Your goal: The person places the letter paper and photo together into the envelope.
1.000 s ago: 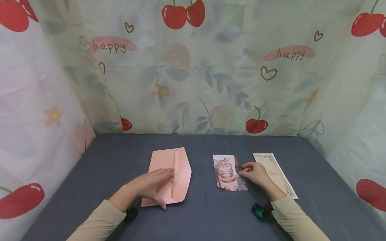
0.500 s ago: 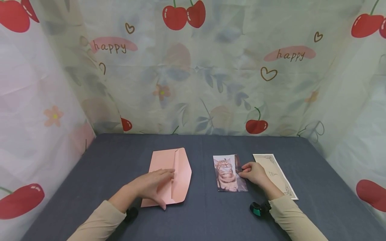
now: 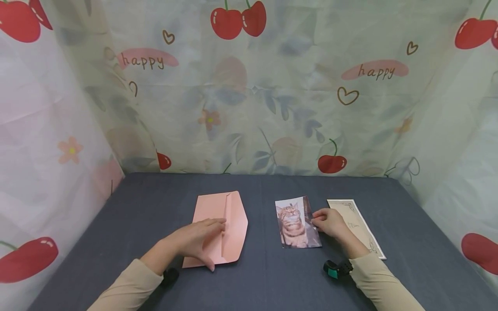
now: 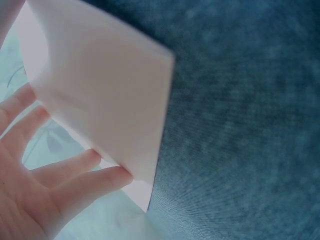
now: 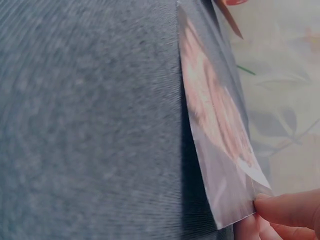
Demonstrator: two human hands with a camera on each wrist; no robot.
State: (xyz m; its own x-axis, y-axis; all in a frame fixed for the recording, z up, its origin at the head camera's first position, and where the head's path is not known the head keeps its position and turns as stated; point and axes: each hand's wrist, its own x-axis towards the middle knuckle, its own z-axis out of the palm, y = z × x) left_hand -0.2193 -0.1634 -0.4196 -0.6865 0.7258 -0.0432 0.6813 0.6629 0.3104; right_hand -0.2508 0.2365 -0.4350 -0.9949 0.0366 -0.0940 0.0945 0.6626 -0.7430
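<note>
Left hand [image 3: 198, 242] flat on the pale pink paper envelope [image 3: 218, 224], fingers straight and spread, pressing it down onto the dark grey cloth-covered table [image 3: 264, 276]. Envelope flap open toward the right, pocket crease just beside the fingertips [image 4: 107, 177]. In the left wrist view, paper edge lifted slightly off the fingers, though blurred there, so possibly just the angle.

Right hand [image 3: 328, 222] pinching the right edge of the glossy rectangular cat photograph [image 3: 296, 222], thumb and forefinger curled on it. Right long edge raised off the cloth in the right wrist view, left edge down. Photograph well apart from the envelope, bare cloth between the 2.

Cream decorated paper card [image 3: 358, 226] flat just beside the right hand, partly under the wrist.

Risks, as a judgement: glossy print held only by 1 thin edge, so easily bent or slipped from the pinch if lifted fast. Envelope pinned by flat pressure alone, so likely to skid on the cloth. Sleeve dragging across the card, shifting it.
</note>
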